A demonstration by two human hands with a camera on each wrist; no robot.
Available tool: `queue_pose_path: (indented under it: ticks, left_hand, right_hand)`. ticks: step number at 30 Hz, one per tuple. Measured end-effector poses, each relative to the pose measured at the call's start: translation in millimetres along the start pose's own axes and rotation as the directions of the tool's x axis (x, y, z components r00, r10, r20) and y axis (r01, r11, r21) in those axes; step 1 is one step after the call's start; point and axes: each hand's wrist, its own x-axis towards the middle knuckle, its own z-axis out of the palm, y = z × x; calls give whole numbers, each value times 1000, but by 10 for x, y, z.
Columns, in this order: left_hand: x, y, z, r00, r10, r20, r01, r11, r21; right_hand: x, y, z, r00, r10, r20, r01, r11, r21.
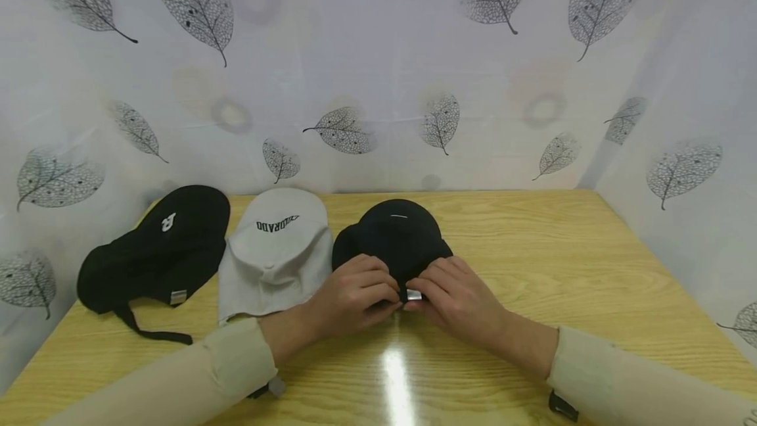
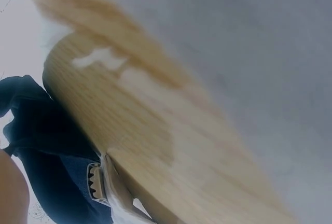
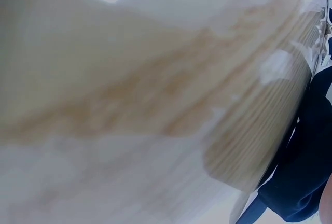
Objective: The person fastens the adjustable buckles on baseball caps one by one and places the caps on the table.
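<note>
A black baseball cap (image 1: pixel 397 232) with a short pale mark lies on the table, its strap end towards me. At that near end my left hand (image 1: pixel 357 291) pinches the strap between thumb and fingers. Just across from it, my right hand (image 1: pixel 458 298) pinches beside the small metal buckle (image 1: pixel 414 294). The left wrist view shows part of the dark cap (image 2: pixel 57 156) and the buckle (image 2: pixel 96 182) with its toothed edge. In the right wrist view, dark cap fabric (image 3: pixel 306 156) fills the right edge. My fingertips partly hide the strap.
Left of the held cap lies a light grey cap (image 1: pixel 280 235) with dark lettering. Farther left is another black cap (image 1: pixel 160 248) with a white letter, its strap (image 1: pixel 154 334) hanging loose. A leaf-print curtain (image 1: pixel 390 71) borders the wooden table (image 1: pixel 562 261) at the back and sides.
</note>
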Motion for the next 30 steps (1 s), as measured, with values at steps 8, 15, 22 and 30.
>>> queue_pose_path:
  ticks: [8,15,22,30]
  left_hand:
    - [7,32,19,1000,-10,21,10,1000,-2]
    - [-105,141,11,992,-77,103,75,997,22]
    - [-87,126,20,986,-121,111,107,987,122]
    - [-6,-32,44,992,-106,74,94,984,153]
  right_hand:
    - [2,-41,-6,1000,-22,0,22,1000,-7]
    - [-96,-147,65,998,-27,52,30,998,-54]
    - [-104,-10,89,998,-45,46,47,998,-46]
    - [-50,200,59,998,-40,57,42,999,-34]
